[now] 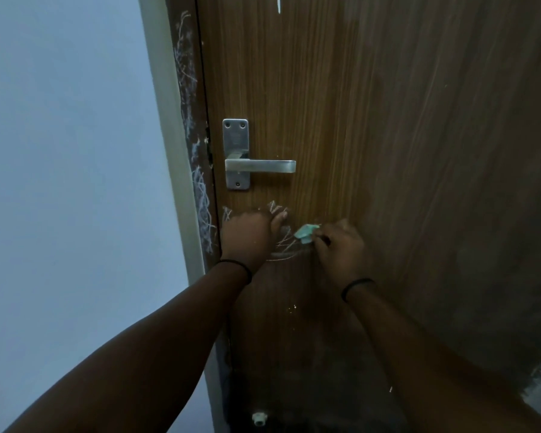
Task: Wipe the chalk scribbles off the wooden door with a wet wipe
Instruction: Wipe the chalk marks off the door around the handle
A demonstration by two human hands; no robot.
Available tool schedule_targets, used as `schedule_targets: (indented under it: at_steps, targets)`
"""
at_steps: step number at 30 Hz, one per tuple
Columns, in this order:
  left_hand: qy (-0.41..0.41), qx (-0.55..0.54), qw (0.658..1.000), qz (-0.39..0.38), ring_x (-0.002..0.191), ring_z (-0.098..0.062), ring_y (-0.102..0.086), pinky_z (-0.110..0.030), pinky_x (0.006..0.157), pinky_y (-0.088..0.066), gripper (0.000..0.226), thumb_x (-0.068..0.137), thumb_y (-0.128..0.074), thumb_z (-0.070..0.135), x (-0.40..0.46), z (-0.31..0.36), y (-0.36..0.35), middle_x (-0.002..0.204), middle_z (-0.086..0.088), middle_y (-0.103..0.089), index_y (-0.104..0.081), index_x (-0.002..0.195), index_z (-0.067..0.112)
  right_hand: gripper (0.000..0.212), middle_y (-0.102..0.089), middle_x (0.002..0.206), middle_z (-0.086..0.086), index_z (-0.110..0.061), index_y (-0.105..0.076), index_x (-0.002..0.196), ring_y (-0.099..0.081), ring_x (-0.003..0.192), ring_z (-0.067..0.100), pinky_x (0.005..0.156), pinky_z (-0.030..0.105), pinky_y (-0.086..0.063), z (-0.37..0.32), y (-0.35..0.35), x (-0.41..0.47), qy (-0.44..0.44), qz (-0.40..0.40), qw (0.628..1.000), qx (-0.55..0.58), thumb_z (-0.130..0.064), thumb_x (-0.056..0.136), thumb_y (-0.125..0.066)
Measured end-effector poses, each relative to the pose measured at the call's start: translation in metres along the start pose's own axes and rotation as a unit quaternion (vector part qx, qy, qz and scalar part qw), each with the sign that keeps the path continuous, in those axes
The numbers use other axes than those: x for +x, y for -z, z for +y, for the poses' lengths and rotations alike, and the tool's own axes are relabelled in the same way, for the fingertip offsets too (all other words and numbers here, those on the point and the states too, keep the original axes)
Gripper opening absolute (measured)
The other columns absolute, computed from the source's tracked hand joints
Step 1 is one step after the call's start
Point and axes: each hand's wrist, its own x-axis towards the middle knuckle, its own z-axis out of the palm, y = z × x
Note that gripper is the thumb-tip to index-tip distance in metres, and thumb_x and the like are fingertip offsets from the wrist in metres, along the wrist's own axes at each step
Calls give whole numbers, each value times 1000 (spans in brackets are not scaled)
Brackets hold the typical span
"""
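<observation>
Head view: right hand [338, 245] pinching wipe [306, 233], left palm [247, 232] flat on door [388, 120].

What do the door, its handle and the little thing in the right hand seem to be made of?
Door: wood or wood-look laminate, going by the brown vertical grain and matte finish. Handle: metal, seemingly brushed steel or aluminium, grey with a dull sheen and screw heads. Wet wipe pinched in the right hand: pale green, crumpled, soft-looking cloth or tissue.

Left hand [247, 232] flat on door [388, 120] below handle [260, 166], right hand [338, 245] just right of it holding wipe [306, 233] against scribbles [283, 242] between them, frame [197, 151] at left.
</observation>
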Motion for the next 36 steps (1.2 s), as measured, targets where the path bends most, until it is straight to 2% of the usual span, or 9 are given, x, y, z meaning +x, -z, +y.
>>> schedule_targets:
  at_steps: [3,6,10,13,17,23,29,33,36]
  targets:
    - [12,45,999,-27,50,-12,-49,-25,46,-33,51,100,-35,55,1,-4,2,60,4,-52,-61,75,18,7,-61,84,7,-8,-66,78,-60,76,22,66,30,-44,14,17,9,-21,66,997,-21,-11,83,-71]
    - [9,44,998,-33,49,-11,-49,-24,46,-32,52,99,-35,57,2,-5,3,58,4,-51,-58,71,20,6,-62,92,10,-7,-66,86,-59,81,23,70,38,-49,0,23,35,-4,112,993,-35,-14,87,-67]
    - [15,52,998,-31,47,-10,-44,-24,44,-25,52,99,-35,57,3,-4,5,55,6,-45,-55,68,21,9,-59,99,4,-15,-65,94,-54,89,17,72,32,-46,-11,0,12,59,-1,996,-66,-21,94,-59]
    - [16,52,998,-42,47,-11,-44,-24,46,-27,52,98,-36,58,5,-2,6,54,6,-45,-53,65,21,9,-60,94,2,-16,-66,89,-54,89,18,72,31,-43,10,4,-11,9,-9,997,-75,-22,93,-60]
    - [16,43,998,-41,50,-14,-50,-25,50,-34,53,97,-39,58,8,-4,7,55,4,-49,-54,64,20,6,-62,91,7,-12,-66,85,-55,87,23,72,24,-31,8,15,19,-7,81,995,-62,-17,89,-65]
    - [10,28,999,-31,48,-13,-51,-24,48,-37,54,97,-38,60,5,-12,6,55,3,-52,-54,61,21,9,-58,100,3,-14,-64,92,-51,94,17,77,28,-43,-3,-9,-3,19,-25,997,-67,-18,94,-56]
    - [4,37,999,-32,46,-12,-50,-26,48,-44,57,97,-35,61,2,-19,8,53,4,-51,-55,60,22,11,-63,95,8,-12,-63,92,-60,84,20,72,28,-47,18,15,5,-23,83,995,-45,-4,87,-58]
    - [20,40,998,-45,49,-16,-54,-29,52,-48,59,98,-34,60,-3,-16,7,56,1,-54,-60,64,19,16,-60,110,6,-12,-60,108,-58,97,16,80,29,-49,-4,-12,-3,-2,-3,1000,14,-8,92,-56]
    - [11,63,997,-49,50,-16,-53,-26,51,-44,58,98,-33,59,-8,-20,7,58,1,-55,-62,67,20,10,-60,107,4,-13,-60,104,-57,96,15,82,30,-49,5,-25,-26,-38,-74,996,19,-13,94,-58]
